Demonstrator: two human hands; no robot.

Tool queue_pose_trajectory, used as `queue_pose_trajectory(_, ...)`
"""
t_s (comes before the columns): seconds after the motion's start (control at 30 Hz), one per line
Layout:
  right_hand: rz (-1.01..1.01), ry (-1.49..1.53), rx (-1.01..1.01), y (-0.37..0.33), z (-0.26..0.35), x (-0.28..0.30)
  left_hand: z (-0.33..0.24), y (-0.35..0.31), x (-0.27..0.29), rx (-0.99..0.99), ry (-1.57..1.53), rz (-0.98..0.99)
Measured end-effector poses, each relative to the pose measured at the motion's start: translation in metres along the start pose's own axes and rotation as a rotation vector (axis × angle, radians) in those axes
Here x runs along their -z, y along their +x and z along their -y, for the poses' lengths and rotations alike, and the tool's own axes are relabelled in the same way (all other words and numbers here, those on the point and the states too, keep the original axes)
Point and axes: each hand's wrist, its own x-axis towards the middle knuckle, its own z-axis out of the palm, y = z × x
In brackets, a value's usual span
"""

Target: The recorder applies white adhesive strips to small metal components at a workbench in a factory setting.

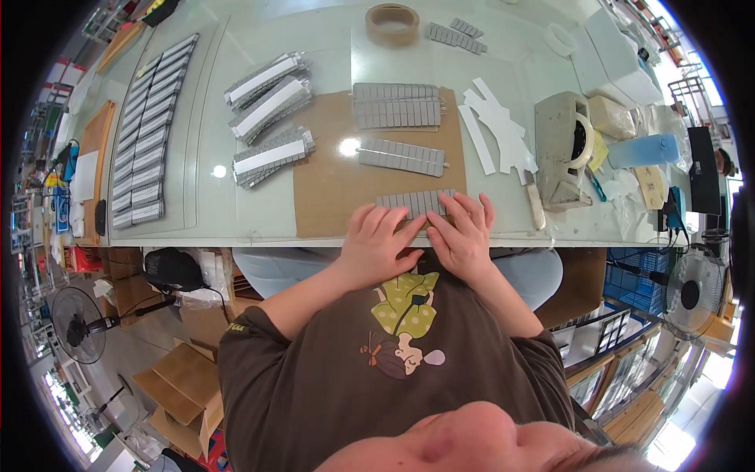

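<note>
my left hand (379, 237) and right hand (462, 236) rest fingertips on a segmented grey strip (410, 203), fingers spread, likely to steady it; whether they pinch it, i can't tell. it lies near the front edge of the table (330, 55), over brown cardboard (330, 185) that probably guards the surface. a second strip (401, 157) sits just beyond, within reach; the pale-handled knife (536, 208) lies well apart, rightward.

super glossy, glassy tabletop (330, 47), matt cardboard (326, 193), ridged grey strips (412, 201), plastic or metal, can't tell, shirt (314, 377) matt cloth
</note>
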Motion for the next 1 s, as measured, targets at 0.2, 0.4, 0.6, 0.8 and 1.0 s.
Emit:
queue_pose_trajectory(0.2, -0.001, 0.003, 0.0, 0.0007, -0.0013, -0.0003, 0.0001, 0.0003, -0.003, 0.008, 0.004, 0.001)
queue_pose_trajectory(0.4, 0.011, 0.03, -0.012, -0.0004, -0.0029, -0.0008, -0.0004, 0.0015, -0.0016, 0.008, 0.008, 0.009)
queue_pose_trajectory(0.6, -0.057, 0.001, -0.06, -0.0042, -0.0046, 0.0008, -0.0012, 0.002, -0.0006, 0.006, 0.02, 0.01)
queue_pose_trajectory(0.8, -0.036, -0.001, -0.038, -0.0027, -0.0054, 0.0025, -0.0014, 0.0037, 0.0008, -0.005, 0.033, 0.056)
queue_pose_trajectory(1.0, -0.03, -0.002, -0.043, -0.0026, -0.0057, 0.0026, -0.0011, 0.0036, 0.0003, 0.001, 0.028, 0.055)
